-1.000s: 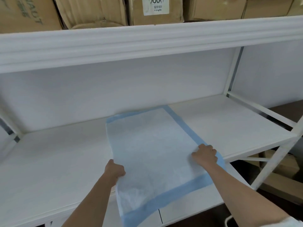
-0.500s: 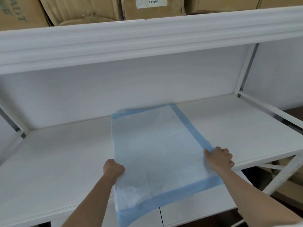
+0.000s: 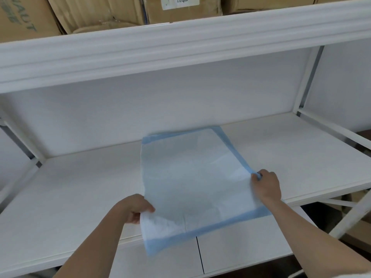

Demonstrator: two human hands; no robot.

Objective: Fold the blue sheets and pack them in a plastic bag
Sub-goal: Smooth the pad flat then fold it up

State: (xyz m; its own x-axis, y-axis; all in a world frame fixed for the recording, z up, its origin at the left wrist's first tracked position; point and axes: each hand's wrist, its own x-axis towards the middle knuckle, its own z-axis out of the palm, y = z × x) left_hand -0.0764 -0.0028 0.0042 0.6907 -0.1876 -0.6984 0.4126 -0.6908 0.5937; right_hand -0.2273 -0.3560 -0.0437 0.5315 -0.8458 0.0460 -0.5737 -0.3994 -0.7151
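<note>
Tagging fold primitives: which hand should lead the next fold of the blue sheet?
Right, probably. The right hand already pinches the blue sheet at its lifted right edge, free to carry it across. The left hand grips the left edge low on the shelf, better as anchor.

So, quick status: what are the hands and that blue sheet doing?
Left hand grips the blue sheet at its left edge. Right hand pinches its right border. Sheet spread on the white shelf, near end overhanging. Nothing in the way.

Cardboard boxes [image 3: 96, 15] cropped by top edge.
</note>
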